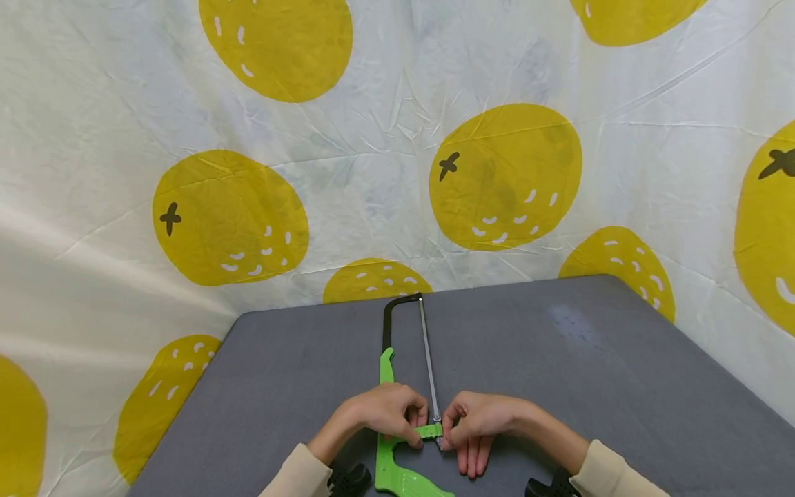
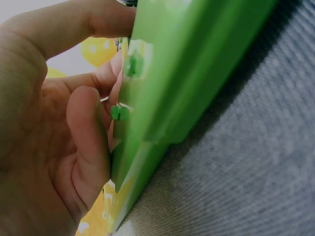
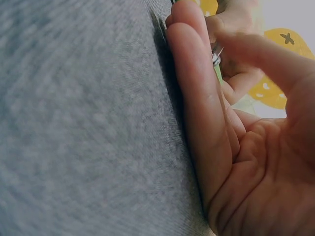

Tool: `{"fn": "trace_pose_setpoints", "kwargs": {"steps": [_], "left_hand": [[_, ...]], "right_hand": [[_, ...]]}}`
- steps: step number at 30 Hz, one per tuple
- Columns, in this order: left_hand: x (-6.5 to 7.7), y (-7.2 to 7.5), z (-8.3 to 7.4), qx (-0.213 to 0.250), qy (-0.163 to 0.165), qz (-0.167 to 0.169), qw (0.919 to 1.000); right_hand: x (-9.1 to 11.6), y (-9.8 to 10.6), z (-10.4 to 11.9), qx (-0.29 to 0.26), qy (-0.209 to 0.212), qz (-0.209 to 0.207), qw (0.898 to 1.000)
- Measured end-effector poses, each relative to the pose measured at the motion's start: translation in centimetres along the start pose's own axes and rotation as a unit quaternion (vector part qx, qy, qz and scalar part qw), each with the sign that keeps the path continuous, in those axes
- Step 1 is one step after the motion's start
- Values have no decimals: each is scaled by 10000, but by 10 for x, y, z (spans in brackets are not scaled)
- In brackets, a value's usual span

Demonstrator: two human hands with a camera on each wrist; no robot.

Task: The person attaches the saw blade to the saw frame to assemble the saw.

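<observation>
One glossy green-handled, thin-bladed hacksaw (image 1: 386, 369)

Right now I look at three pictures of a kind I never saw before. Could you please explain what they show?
There is no machine, only a person's bare left hand and right hand. The wide picture is seen from the head, looking forward and down; the two smaller ones are seen from the left and right wrists. On the grey table lies a saw with a green handle and a metal blade. The left hand pinches the saw's green bar; the right hand pinches the saw near the blade's closer end, the exact spot being hidden. Behind hangs a patterned cloth.
</observation>
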State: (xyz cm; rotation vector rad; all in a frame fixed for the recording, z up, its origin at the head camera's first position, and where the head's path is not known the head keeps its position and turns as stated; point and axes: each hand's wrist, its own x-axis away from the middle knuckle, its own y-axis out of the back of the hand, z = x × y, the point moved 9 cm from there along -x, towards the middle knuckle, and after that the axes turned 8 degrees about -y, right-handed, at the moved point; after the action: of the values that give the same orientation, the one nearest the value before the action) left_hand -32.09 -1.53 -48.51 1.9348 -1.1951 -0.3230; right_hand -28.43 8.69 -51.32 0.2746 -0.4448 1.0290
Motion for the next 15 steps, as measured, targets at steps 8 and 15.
{"fn": "trace_pose_setpoints", "kwargs": {"steps": [8,15], "left_hand": [[-2,0,1,-79,-38,9,10000],[-1,-1,3,123,-33,46,9999]], "right_hand": [[1,2,0,-48,-91,-62,9999],[0,1,1,-17,-57,-145,9999]]}}
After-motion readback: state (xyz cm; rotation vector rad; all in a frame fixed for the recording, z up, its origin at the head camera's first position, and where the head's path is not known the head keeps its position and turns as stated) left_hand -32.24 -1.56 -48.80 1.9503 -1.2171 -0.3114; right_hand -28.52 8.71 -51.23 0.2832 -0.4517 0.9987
